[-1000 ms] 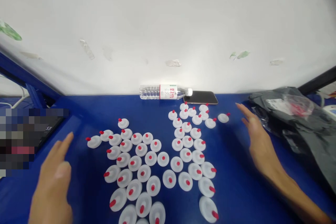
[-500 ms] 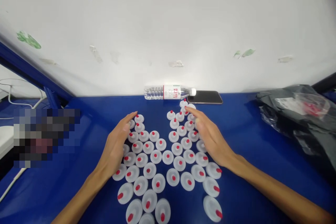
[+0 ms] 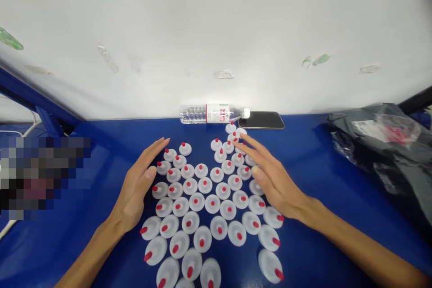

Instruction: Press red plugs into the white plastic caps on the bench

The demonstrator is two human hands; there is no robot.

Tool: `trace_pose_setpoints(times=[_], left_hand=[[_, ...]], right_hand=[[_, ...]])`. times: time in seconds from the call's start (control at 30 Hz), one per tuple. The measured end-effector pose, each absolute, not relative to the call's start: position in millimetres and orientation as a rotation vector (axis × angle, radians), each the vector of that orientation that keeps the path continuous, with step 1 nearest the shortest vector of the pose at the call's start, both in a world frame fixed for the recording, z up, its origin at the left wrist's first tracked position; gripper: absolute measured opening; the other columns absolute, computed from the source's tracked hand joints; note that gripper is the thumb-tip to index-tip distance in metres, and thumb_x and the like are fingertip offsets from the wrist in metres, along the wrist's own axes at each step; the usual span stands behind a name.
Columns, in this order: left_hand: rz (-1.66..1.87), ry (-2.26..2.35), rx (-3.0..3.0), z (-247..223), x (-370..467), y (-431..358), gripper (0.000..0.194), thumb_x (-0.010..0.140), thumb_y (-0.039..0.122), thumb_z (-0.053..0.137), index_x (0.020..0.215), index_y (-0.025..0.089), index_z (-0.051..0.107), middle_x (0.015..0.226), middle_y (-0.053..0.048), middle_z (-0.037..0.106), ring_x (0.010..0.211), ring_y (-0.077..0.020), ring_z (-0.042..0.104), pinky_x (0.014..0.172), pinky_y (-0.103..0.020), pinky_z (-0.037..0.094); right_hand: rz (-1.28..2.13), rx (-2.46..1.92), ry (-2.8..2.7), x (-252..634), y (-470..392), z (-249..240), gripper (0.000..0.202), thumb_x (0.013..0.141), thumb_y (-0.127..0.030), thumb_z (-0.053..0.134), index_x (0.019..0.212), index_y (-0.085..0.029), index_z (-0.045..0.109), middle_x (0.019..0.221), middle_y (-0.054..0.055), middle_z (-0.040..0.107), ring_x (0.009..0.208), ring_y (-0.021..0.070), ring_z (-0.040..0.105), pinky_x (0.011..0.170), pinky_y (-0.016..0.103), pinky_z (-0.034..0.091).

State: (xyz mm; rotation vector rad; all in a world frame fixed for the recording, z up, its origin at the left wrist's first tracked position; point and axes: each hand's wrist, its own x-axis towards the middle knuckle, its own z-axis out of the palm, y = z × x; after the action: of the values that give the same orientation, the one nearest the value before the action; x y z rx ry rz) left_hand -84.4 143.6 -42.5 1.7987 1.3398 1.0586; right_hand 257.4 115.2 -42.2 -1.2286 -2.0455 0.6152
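Several round translucent white caps with red tips [image 3: 212, 204] lie close together on the blue table [image 3: 111, 157], tips upward. To the left of the group is my left hand [image 3: 137, 184], fingers stretched out and holding nothing, a small gap from the nearest caps. My right hand [image 3: 273, 175] lies along the group's right side with fingers extended. Its fingertips are over or against a few caps near the back, partly hiding them. Whether they touch is hard to tell.
A clear water bottle [image 3: 195, 114] lies on its side by the white wall [image 3: 216, 22]. A dark phone [image 3: 265, 120] lies beside its cap. Grey plastic bags [image 3: 357, 130] sit at the right. A blurred-out patch [image 3: 40, 175] covers things at the left.
My left hand has moved left, away from the caps, and several caps on that side now show more fully. My right hand's fingers have spread slightly. The whole view has shifted a little.
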Motion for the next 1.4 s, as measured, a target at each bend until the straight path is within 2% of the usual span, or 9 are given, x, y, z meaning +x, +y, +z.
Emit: trace_pose_setpoints(times=[0.23,0.5,0.7,0.83,1.0,1.17,1.23,1.3,1.4], left_hand=[[0.987,1.347,1.874,-37.7,-78.0,139.7,0.058,0.107,0.059,0.04,0.158,0.035,0.053,0.171,0.003,0.044,0.161,-0.0331,0.032,0.136,-0.054,0.017],[0.96,1.342,1.844,-36.0,-70.7,137.4,0.057,0.107,0.058,0.039,0.159,0.038,0.051,0.171,0.005,0.044,0.162,-0.0327,0.031,0.136,-0.055,0.018],[0.95,1.294,1.812,-37.2,-67.3,138.4,0.06,0.107,0.06,0.038,0.159,0.034,0.051,0.168,0.003,0.048,0.158,-0.0331,0.039,0.135,-0.054,0.025],[0.946,1.271,1.787,-37.9,-72.0,139.1,0.058,0.108,0.059,0.034,0.16,0.038,0.049,0.168,0.004,0.048,0.158,-0.0329,0.039,0.134,-0.058,0.024],[0.949,1.269,1.811,-39.4,-74.8,139.2,0.057,0.108,0.06,0.034,0.159,0.039,0.049,0.168,0.004,0.048,0.158,-0.035,0.04,0.134,-0.063,0.025],[0.923,1.302,1.877,-38.5,-76.1,139.1,0.056,0.11,0.059,0.033,0.159,0.039,0.048,0.167,0.001,0.05,0.155,-0.0358,0.044,0.13,-0.064,0.031],[0.907,1.302,1.925,-36.6,-74.7,137.4,0.057,0.109,0.061,0.037,0.16,0.039,0.047,0.17,0.0,0.045,0.158,-0.0367,0.039,0.13,-0.064,0.029],[0.878,1.288,1.983,-34.6,-71.4,134.8,0.063,0.105,0.069,0.042,0.161,0.04,0.046,0.174,-0.001,0.038,0.161,-0.0386,0.033,0.13,-0.064,0.026],[0.822,1.293,2.06,-33.5,-64.6,132.1,0.071,0.097,0.075,0.056,0.16,0.042,0.048,0.175,-0.003,0.035,0.158,-0.0409,0.037,0.126,-0.063,0.033]], right_hand=[[0.695,-1.209,-2.134,260.0,112.5,-42.7,0.06,0.112,-0.055,0.036,0.169,-0.039,0.031,0.182,0.003,0.017,0.164,0.0314,0.027,0.128,0.061,0.033],[0.616,-1.333,-1.914,266.1,129.7,-42.4,0.057,0.113,-0.055,0.029,0.167,-0.037,0.037,0.178,0.001,0.03,0.164,0.0289,0.028,0.132,0.061,0.022],[0.702,-1.226,-1.982,267.1,132.4,-42.3,0.055,0.113,-0.055,0.027,0.165,-0.041,0.04,0.172,-0.004,0.043,0.159,0.0251,0.039,0.132,0.054,0.03],[0.653,-1.222,-1.965,269.8,132.6,-42.2,0.056,0.114,-0.053,0.022,0.161,-0.037,0.047,0.166,-0.001,0.052,0.154,0.0261,0.047,0.129,0.055,0.035],[0.541,-1.324,-1.971,274.5,134.6,-48.6,0.055,0.114,-0.05,0.027,0.148,-0.029,0.065,0.154,0.004,0.065,0.146,0.0303,0.056,0.125,0.058,0.039],[0.48,-1.43,-1.911,281.1,135.9,-49.6,0.056,0.115,-0.047,0.023,0.144,-0.027,0.066,0.142,0.008,0.073,0.134,0.0306,0.066,0.117,0.059,0.048],[0.475,-1.414,-1.928,281.3,134.0,-47.7,0.053,0.115,-0.05,0.027,0.151,-0.03,0.061,0.15,0.008,0.068,0.141,0.0302,0.061,0.119,0.059,0.046],[0.494,-1.356,-1.998,277.9,130.0,-45.4,0.055,0.111,-0.058,0.036,0.159,-0.034,0.052,0.164,0.005,0.054,0.151,0.0312,0.051,0.122,0.06,0.043],[0.554,-1.321,-2.15,267.5,123.0,-42.9,0.063,0.103,-0.065,0.055,0.161,-0.043,0.047,0.175,0.002,0.038,0.157,0.0366,0.04,0.119,0.065,0.045]])
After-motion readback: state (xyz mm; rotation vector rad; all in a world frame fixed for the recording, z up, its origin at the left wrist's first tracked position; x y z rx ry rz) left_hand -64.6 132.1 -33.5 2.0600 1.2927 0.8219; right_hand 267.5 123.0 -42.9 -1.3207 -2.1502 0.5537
